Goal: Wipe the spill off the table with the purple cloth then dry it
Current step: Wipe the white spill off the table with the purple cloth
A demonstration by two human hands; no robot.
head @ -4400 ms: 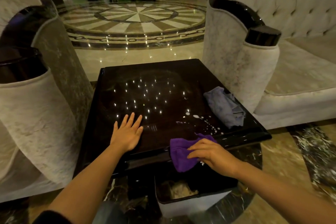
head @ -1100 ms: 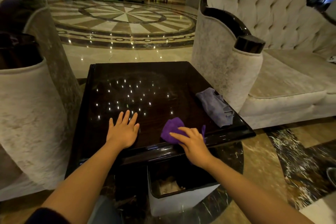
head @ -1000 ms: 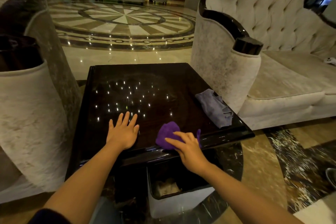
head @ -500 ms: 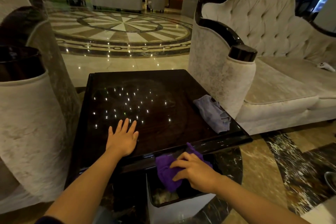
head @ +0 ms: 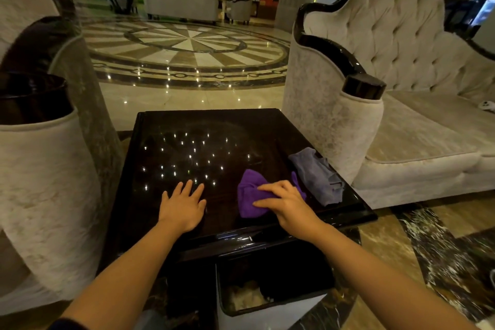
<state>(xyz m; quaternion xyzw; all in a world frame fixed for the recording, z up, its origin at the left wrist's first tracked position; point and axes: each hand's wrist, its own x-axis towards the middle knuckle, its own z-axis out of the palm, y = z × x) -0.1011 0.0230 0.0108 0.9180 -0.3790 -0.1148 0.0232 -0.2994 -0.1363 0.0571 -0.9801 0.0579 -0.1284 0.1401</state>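
The glossy dark table (head: 203, 126) stands in front of me with ceiling lights mirrored in it. A bunched purple cloth (head: 250, 193) lies on its near right part, and my right hand (head: 286, 202) presses on it with fingers curled over the fabric. My left hand (head: 184, 202) rests flat on the tabletop to the left, fingers spread, holding nothing. A crumpled grey cloth (head: 317, 177) lies near the right edge, just beyond my right hand. No white spill drops show on the surface.
A white bin (head: 270, 311) with a dark inside sits on the floor under the table's near edge. A tufted cream sofa (head: 417, 126) stands close on the right, and a cream armchair arm (head: 40, 169) on the left. Polished marble floor lies beyond.
Half a second ago my right hand held the purple cloth over the bin below the table edge; now it is back up on the tabletop. The white drops seen earlier are gone. Left hand unmoved.
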